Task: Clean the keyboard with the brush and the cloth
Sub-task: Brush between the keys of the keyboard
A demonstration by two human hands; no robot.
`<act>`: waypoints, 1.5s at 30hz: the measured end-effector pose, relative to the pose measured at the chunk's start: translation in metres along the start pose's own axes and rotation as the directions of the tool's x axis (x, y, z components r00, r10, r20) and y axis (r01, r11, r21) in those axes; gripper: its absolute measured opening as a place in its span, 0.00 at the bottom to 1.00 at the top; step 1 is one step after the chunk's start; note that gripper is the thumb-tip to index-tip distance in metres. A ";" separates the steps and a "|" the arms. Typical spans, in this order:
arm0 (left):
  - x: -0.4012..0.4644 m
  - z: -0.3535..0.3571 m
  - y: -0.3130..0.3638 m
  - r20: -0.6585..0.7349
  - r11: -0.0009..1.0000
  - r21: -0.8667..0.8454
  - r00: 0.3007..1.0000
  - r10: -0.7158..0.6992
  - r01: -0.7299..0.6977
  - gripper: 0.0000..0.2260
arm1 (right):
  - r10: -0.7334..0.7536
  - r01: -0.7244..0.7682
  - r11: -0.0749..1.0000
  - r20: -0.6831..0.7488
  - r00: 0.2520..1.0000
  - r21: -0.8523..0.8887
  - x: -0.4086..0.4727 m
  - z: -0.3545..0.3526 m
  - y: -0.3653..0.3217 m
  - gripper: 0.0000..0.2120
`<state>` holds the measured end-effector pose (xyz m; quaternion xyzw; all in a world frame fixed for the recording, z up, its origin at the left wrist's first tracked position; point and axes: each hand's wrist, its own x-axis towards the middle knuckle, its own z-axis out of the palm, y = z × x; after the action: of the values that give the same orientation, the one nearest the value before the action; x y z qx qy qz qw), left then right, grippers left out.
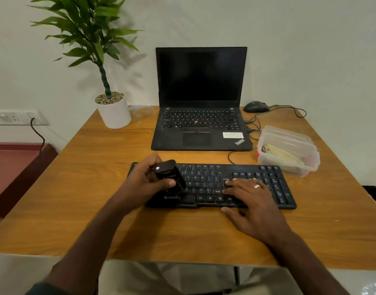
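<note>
A black keyboard lies across the wooden table in front of me. My left hand grips a black brush and holds it down on the keyboard's left half, so those keys are hidden. My right hand rests flat on the keyboard's right-middle part, fingers spread, a ring on one finger. A folded cloth lies inside a clear plastic box to the right of the keyboard.
An open black laptop stands behind the keyboard. A white potted plant is at the back left, and a black mouse with cables at the back right. A wall socket is at the left.
</note>
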<state>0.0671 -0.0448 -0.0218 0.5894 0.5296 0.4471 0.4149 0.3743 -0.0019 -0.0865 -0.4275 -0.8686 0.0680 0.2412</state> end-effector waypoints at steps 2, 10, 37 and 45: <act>0.008 0.022 -0.001 0.041 1.000 -0.002 0.999 0.029 -0.029 0.13 | 0.003 -0.003 1.000 0.007 1.000 0.002 0.002 0.004 -0.005 0.22; 0.025 0.066 0.004 -0.041 0.985 -0.157 0.997 0.058 -0.064 0.12 | 0.096 -0.098 0.992 0.031 0.995 0.079 0.002 0.001 -0.010 0.28; 0.003 -0.003 -0.005 -0.094 0.998 0.065 0.996 0.007 -0.001 0.13 | 0.004 -0.003 0.997 0.020 1.000 -0.072 0.006 -0.011 0.017 0.28; 0.029 0.079 0.008 0.103 0.999 -0.033 0.994 0.043 -0.040 0.13 | 0.060 -0.058 0.997 -0.050 0.997 0.052 0.003 -0.005 0.019 0.33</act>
<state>0.1462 -0.0179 -0.0320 0.6161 0.4883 0.4326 0.4414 0.3886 0.0116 -0.0871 -0.4484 -0.8471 0.0857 0.2721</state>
